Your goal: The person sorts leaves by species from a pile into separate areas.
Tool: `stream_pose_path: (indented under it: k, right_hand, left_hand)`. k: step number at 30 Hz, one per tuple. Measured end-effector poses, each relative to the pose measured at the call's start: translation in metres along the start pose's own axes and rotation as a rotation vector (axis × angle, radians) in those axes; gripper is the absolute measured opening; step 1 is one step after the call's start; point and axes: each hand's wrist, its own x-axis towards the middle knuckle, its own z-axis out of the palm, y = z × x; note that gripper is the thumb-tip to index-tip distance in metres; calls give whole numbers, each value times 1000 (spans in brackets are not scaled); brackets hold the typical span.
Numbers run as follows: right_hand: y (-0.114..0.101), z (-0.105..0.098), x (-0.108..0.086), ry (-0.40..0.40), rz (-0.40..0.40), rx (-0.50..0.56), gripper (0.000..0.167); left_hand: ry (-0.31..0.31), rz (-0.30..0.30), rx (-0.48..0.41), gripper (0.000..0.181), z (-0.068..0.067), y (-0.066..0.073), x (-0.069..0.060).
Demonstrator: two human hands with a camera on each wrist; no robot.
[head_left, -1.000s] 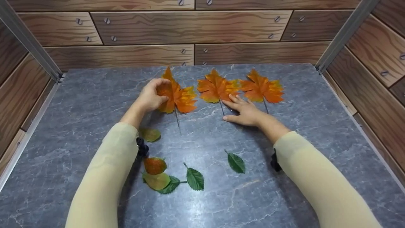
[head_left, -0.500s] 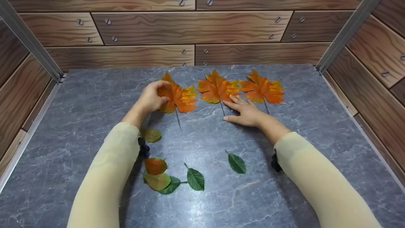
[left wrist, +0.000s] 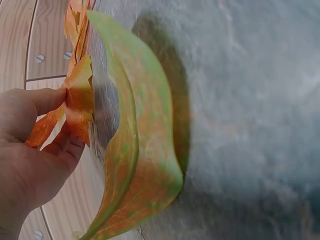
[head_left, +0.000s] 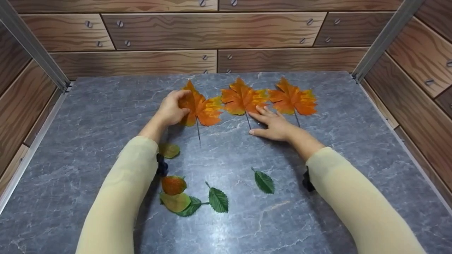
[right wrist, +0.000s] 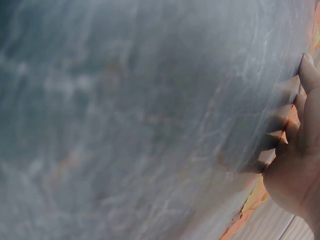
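Three orange maple leaves with thin dark stems stand in a row at the back of the table. My left hand (head_left: 173, 108) pinches the left maple leaf (head_left: 204, 109) by its left side; the left wrist view shows thumb and fingers on the leaf's edge (left wrist: 80, 97). My right hand (head_left: 273, 123) lies with fingers spread, fingertips touching the lower right of the middle maple leaf (head_left: 242, 97). Just right of that is the right maple leaf (head_left: 293, 97), its stem partly behind the right hand.
Nearer me lie a yellow-green leaf (head_left: 170, 150), a reddish leaf (head_left: 173, 185), another yellow-green leaf (head_left: 176, 201) over a green leaf (head_left: 190, 207), and two more green leaves, one centre (head_left: 218, 199) and one right (head_left: 264, 182). Wood-patterned panels (head_left: 212, 30) border the grey table (head_left: 335, 106).
The left hand has shifted the left maple leaf slightly to the right, towards the middle one, and its tip sits a little lower than at first. My right hand has stayed in place.
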Motion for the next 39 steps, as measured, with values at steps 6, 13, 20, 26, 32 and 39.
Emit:
stream_pose_path:
  k: [6,13,20,26,32,39]
  right_hand:
    - [1,0,0,-3,1,3,83]
    - [0,0,2,-2,-4,8,83]
    - [-2,0,2,-7,-3,10,82]
    - [-2,0,1,2,-6,2,81]
    - [-1,0,-1,11,-12,9,82]
    - [-1,-1,0,3,-2,7,82]
  left_hand:
    - [2,8,21,66,1,-3,1]
    - [3,-12,51,66,1,-4,0]
    - [1,-28,43,66,0,-6,-2]
    - [2,-60,12,67,-3,-4,-3]
    - [-8,-79,13,67,-9,-4,-3]
    - [-2,-88,-6,68,-20,-4,-9]
